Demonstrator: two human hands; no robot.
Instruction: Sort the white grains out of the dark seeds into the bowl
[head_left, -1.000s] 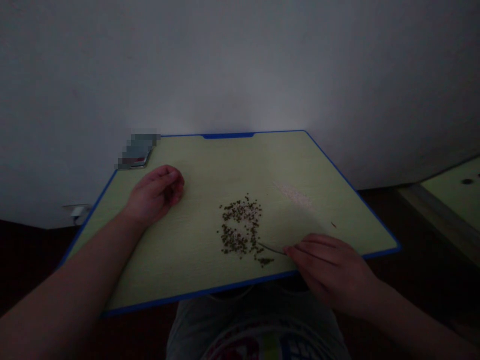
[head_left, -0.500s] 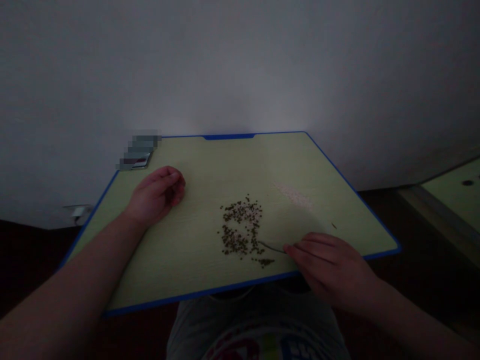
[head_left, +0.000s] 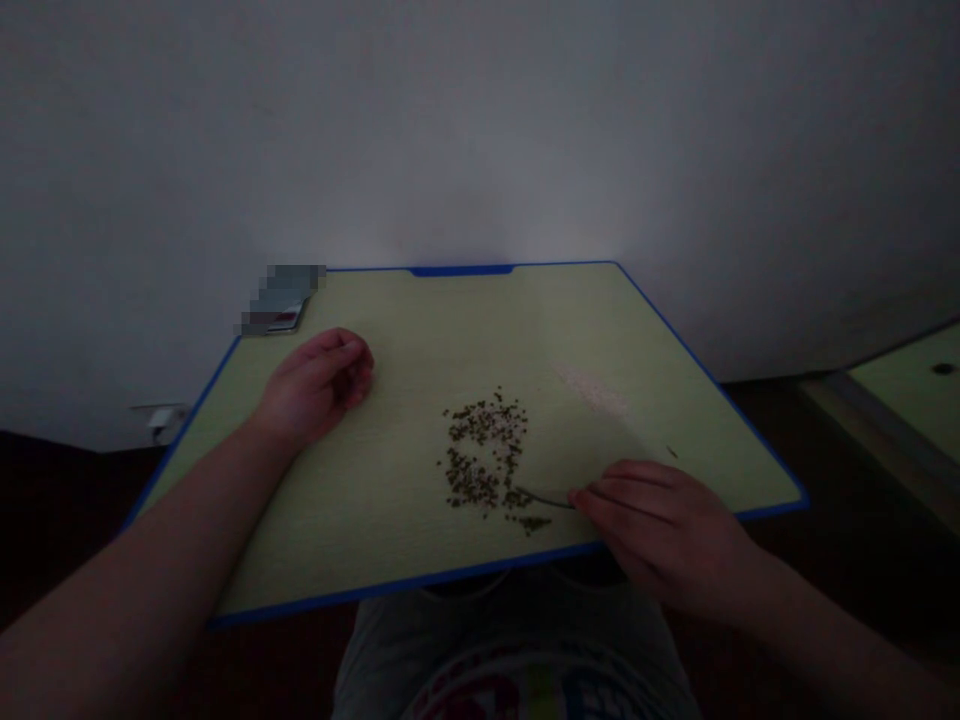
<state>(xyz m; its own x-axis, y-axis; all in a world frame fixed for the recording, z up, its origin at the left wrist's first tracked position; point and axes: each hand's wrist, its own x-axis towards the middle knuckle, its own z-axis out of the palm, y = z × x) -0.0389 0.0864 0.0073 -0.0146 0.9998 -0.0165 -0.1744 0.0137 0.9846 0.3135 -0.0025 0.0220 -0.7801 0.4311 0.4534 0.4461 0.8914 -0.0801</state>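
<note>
My right hand (head_left: 660,515) pinches a thin, curved, dark tool (head_left: 551,499) near the table's front edge. The tool's tip reaches the right side of a mixed pile of small dark green beans (head_left: 474,482) and pale rice-like grains (head_left: 491,425). A small separate cluster of beans (head_left: 534,524) lies just in front of the tip. On the left of the table rests my left hand (head_left: 319,385), its fingers loosely curled with nothing visible in them. Behind my right hand, a patch of pale grains (head_left: 596,392) is spread on the tabletop.
The pale table (head_left: 420,330) has a blue rim and stands against a wall. A phone-like device (head_left: 283,320), partly blurred out, lies at its far left corner. A small brown sliver (head_left: 672,452) sits on the right. A plug (head_left: 159,418) is on the wall at left.
The view has shifted very slightly. The tool's tip has crept a little left at the edge of the beans; my left hand keeps its pose.
</note>
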